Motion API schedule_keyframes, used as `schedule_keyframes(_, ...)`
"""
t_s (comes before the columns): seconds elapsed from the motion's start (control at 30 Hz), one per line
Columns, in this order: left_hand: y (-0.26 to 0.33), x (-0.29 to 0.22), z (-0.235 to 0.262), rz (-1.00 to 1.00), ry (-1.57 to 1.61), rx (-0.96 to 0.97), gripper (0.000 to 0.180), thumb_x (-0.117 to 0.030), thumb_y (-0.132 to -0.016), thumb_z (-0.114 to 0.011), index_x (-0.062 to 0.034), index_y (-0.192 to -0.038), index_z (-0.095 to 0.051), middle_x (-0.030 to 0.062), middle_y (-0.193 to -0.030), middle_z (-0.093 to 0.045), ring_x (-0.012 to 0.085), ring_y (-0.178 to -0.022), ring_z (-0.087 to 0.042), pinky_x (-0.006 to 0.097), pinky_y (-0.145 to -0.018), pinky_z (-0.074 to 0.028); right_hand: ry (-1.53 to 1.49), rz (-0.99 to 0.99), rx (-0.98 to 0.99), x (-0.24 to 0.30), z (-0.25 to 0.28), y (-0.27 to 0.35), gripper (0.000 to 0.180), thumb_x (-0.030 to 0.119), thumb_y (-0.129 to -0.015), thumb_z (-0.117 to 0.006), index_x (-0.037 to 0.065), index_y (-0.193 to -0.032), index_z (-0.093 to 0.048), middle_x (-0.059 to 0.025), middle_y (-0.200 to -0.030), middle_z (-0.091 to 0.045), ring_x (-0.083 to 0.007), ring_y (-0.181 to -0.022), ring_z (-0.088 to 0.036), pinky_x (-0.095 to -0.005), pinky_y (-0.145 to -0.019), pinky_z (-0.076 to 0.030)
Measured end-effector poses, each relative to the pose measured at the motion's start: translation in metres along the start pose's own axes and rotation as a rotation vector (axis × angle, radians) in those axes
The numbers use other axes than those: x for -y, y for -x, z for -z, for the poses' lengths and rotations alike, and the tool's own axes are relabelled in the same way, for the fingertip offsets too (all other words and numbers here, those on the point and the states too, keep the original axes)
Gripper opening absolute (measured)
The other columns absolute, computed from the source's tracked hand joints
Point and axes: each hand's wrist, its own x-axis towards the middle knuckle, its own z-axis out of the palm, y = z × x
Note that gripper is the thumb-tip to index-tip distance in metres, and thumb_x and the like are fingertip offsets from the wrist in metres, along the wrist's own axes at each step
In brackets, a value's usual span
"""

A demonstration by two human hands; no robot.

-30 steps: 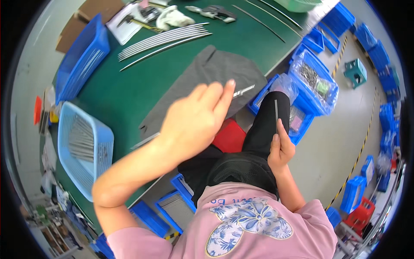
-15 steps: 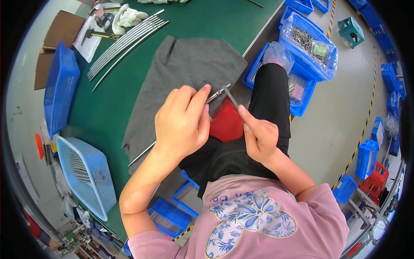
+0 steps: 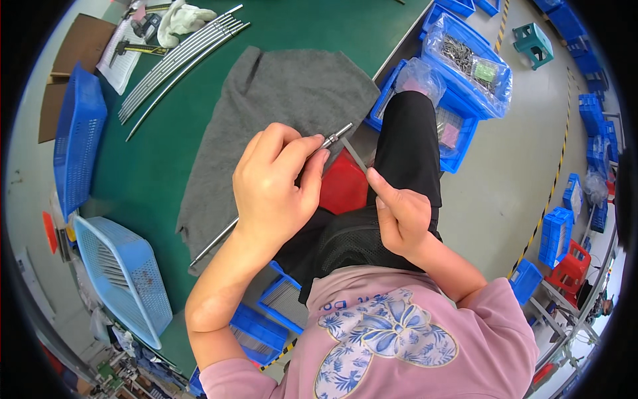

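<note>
Over the person's lap, at the worktop's edge, the left hand [image 3: 276, 189] is closed around a long metal rod [image 3: 335, 136] — its tip juts past the fingers, its other end slants down over a grey cloth [image 3: 279, 106]. The right hand [image 3: 399, 216] pinches a thin metal tool [image 3: 355, 156] whose end meets the rod's tip. Behind lies the green worktop [image 3: 173, 166], with a bundle of rods [image 3: 179, 56] and a light blue basket [image 3: 123, 276] — blue bins [image 3: 465, 66] stand beside the knee.

From my remote seat I see a brown cardboard box [image 3: 70, 70] at the green table's far left edge, and clear plastic bags [image 3: 468, 63] lining blue bins at upper right.
</note>
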Motion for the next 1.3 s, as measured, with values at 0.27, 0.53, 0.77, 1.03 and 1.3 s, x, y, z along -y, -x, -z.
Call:
schedule_keyframes(0.27, -0.001, 0.000, -0.002, 0.005, 0.021, -0.007, 0.016, 0.003, -0.070, -0.074, -0.0014, -0.084, -0.068, 0.0077, -0.075, -0.058, 0.0208, -0.062, -0.056, 0.030, -0.054, -0.044, 0.026, 0.046, -0.034, -0.007, -0.009, 0.004, 0.054, -0.009, -0.068, -0.058, 0.001, -0.121, -0.063, -0.0040, -0.051, -0.043, -0.0186, -0.039, -0.042, -0.0295, -0.041, -0.037)
schedule_keyframes(0.53, -0.005, 0.003, -0.003, -0.068, 0.066, 0.034, 0.016, 0.004, -0.065, -0.071, -0.0018, -0.076, -0.061, 0.0075, -0.073, -0.054, 0.0259, -0.064, -0.054, 0.036, -0.055, -0.044, 0.217, 0.068, 0.005, -0.003, -0.020, -0.027, 0.056, -0.003, -0.066, -0.059, 0.007, -0.121, -0.065, -0.0022, -0.052, -0.040, -0.0177, -0.039, -0.041, -0.0304, -0.040, -0.035)
schedule_keyframes(0.77, -0.003, 0.000, -0.005, -0.065, 0.050, 0.051, 0.016, 0.005, -0.065, -0.070, -0.0012, -0.076, -0.060, 0.0082, -0.073, -0.053, 0.0265, -0.063, -0.053, 0.036, -0.055, -0.044, 0.318, 0.072, 0.101, 0.004, -0.003, -0.035, 0.059, 0.001, -0.063, -0.060, 0.011, -0.120, -0.066, -0.0002, -0.052, -0.039, -0.0170, -0.039, -0.039, -0.0304, -0.040, -0.035)
schedule_keyframes(1.03, -0.002, 0.000, -0.004, -0.069, 0.057, 0.061, 0.016, 0.006, -0.066, -0.070, -0.0010, -0.076, -0.060, 0.0081, -0.073, -0.053, 0.0260, -0.063, -0.053, 0.036, -0.055, -0.044, 0.407, 0.111, 0.163, 0.003, 0.007, -0.024, 0.058, 0.002, -0.060, -0.061, 0.009, -0.118, -0.068, -0.0001, -0.051, -0.038, -0.0150, -0.040, -0.041, -0.0298, -0.040, -0.034)
schedule_keyframes(1.3, -0.007, 0.002, -0.005, -0.052, 0.086, 0.053, 0.016, 0.006, -0.065, -0.070, -0.0010, -0.075, -0.060, 0.0076, -0.072, -0.053, 0.0261, -0.062, -0.053, 0.035, -0.054, -0.044, 0.339, 0.042, 0.087, -0.005, -0.011, -0.006, 0.058, 0.001, -0.062, -0.060, 0.008, -0.119, -0.067, 0.0001, -0.052, -0.039, -0.0153, -0.040, -0.040, -0.0283, -0.041, -0.034)
